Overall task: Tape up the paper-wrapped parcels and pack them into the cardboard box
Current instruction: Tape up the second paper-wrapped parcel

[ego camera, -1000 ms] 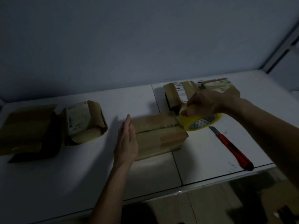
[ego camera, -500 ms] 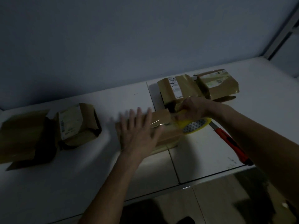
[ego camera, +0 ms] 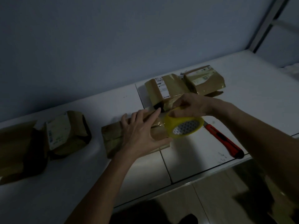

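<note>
A paper-wrapped parcel (ego camera: pixel 113 139) is shown lying flat at the centre of the white tabletop (ego camera: pixel 267 94). It is pressed down by the left hand (ego camera: pixel 142 135), whose fingers are spread and straight. A yellow tape roll (ego camera: pixel 184 126) is gripped by the right hand (ego camera: pixel 192 105), fingers curled through its core, just above the parcel's right end. Two labelled parcels (ego camera: pixel 163 89) (ego camera: pixel 205 83) are seen behind, and another (ego camera: pixel 64 133) to the left beside an open cardboard box (ego camera: pixel 14 151). A red utility knife (ego camera: pixel 224 141) lies to the right.
</note>
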